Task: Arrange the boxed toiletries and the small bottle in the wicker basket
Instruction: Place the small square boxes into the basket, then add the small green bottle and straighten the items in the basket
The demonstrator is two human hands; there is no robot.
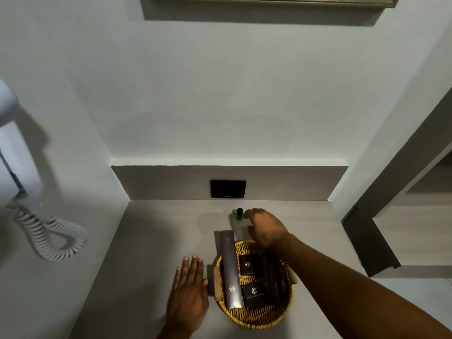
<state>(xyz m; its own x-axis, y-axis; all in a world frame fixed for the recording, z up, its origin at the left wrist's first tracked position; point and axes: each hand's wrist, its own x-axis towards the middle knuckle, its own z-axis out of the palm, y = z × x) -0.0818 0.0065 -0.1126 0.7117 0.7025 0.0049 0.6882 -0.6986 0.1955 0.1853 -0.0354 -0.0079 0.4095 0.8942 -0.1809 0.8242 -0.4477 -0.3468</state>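
Observation:
A round wicker basket (259, 318) sits on the grey counter near its front edge. Inside it lie a long grey comb box (230, 270), whose far end sticks out over the rim, and two small dark boxes (249, 264) (254, 296). A small green bottle with a black cap (239, 214) stands upright on the counter behind the basket. My right hand (265, 228) reaches over the basket, fingers apart, its fingertips just right of the bottle and holding nothing. My left hand (189, 289) lies flat on the counter left of the basket.
A black wall socket plate (228, 188) sits in the low back panel. A white wall hair dryer with a coiled cord (49, 238) hangs at the left. A dark shelf frame (371, 241) borders the counter on the right.

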